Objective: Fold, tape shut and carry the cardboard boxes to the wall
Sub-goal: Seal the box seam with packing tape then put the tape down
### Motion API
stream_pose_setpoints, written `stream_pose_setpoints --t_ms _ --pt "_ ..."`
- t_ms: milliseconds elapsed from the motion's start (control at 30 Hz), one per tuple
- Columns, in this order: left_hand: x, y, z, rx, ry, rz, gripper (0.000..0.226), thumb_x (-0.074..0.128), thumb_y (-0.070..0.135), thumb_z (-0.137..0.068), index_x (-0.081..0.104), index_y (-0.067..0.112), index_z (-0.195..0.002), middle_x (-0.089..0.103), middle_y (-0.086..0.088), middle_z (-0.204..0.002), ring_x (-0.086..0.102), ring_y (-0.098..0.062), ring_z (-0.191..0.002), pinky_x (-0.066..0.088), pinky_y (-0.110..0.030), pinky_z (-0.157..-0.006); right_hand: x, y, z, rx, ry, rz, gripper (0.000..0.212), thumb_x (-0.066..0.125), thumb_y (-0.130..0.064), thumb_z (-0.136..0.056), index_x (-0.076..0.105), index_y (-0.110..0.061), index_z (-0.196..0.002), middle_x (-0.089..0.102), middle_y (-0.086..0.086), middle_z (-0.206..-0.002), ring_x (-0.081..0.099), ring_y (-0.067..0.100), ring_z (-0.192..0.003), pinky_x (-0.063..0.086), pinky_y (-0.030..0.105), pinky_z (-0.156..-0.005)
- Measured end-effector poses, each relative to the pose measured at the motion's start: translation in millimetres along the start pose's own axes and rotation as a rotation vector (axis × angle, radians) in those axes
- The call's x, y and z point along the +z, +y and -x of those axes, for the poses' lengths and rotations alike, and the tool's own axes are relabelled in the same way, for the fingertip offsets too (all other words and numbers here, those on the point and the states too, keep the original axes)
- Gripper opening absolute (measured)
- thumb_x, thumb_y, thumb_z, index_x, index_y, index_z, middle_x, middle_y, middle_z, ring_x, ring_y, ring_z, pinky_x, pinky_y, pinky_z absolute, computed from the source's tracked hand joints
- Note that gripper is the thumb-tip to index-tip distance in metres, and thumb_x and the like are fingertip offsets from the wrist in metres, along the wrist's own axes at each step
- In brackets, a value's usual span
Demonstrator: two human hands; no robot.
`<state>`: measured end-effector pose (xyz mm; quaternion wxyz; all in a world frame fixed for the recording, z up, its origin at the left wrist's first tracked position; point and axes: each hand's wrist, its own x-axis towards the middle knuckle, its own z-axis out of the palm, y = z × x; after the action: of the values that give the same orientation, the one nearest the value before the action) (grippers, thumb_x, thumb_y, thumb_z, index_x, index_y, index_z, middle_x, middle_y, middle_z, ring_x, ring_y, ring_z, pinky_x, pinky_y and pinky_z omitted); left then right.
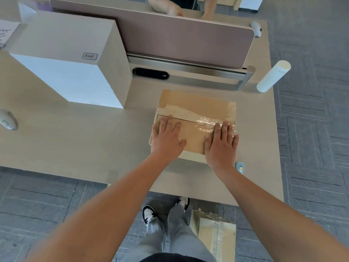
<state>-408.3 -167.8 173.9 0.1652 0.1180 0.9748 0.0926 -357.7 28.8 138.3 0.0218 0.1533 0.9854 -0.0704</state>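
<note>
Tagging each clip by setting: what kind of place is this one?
Most likely an office: a pale wood-look desk with a mauve partition screen, grey patterned carpet tiles, and a grey computer mouse on the desk.

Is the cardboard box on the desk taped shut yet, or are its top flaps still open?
Shut: the cardboard box has its flaps flat, clear tape along the seam, left hand and right hand flat on top.
</note>
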Motion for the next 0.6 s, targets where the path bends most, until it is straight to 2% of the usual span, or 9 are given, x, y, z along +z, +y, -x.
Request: stream_pose_setpoints --t_ms 133,300,467,600 --pt "4.3 -30.4 43.6 -0.043 0.018 0.056 0.073 0.044 0.054 -0.102 0.013 0.028 -0.164 -0.004 -0.006 -0.174 -0.01 -0.03 -0.16 0.007 -0.06 -0.127 0.7 -13.7 11.6 -0.018 -0.001 -0.01 0.071 0.016 -0.049 -0.106 0.02 -0.011 -0.165 0.012 0.011 -0.174 0.009 0.032 -0.161 0.008 0.055 -0.129" --pt "22.5 -85.7 108.5 -0.177 -0.016 0.114 0.079 0.043 0.052 -0.103 0.001 0.029 -0.165 -0.004 -0.015 -0.173 -0.002 -0.035 -0.16 0.012 -0.059 -0.127 7.2 -58.0 53.2 -0.192 0.015 -0.033 0.064 0.035 -0.04 -0.108 0.025 -0.008 -0.163 0.018 0.013 -0.173 0.012 0.032 -0.16 0.014 0.055 -0.128" --pt "55.4 -140.3 170.1 -0.419 -0.065 0.244 0.072 0.045 0.051 -0.103 0.017 0.024 -0.164 0.012 -0.017 -0.171 0.01 -0.035 -0.158 0.02 -0.055 -0.125 23.9 -123.3 116.0 -0.486 -0.064 -0.074 0.073 0.048 -0.034 -0.104 0.018 -0.012 -0.166 0.005 0.011 -0.175 0.0 0.028 -0.162 0.005 0.05 -0.131" --pt "89.1 -181.3 214.8 -0.599 -0.044 0.367 0.069 0.047 0.053 -0.102 0.029 0.019 -0.16 0.025 -0.016 -0.166 0.023 -0.036 -0.153 0.031 -0.055 -0.12 61.7 -159.0 162.0 -0.686 -0.215 -0.027 0.076 0.056 -0.029 -0.098 0.023 -0.012 -0.165 0.003 0.012 -0.175 -0.004 0.028 -0.162 0.011 0.053 -0.13"
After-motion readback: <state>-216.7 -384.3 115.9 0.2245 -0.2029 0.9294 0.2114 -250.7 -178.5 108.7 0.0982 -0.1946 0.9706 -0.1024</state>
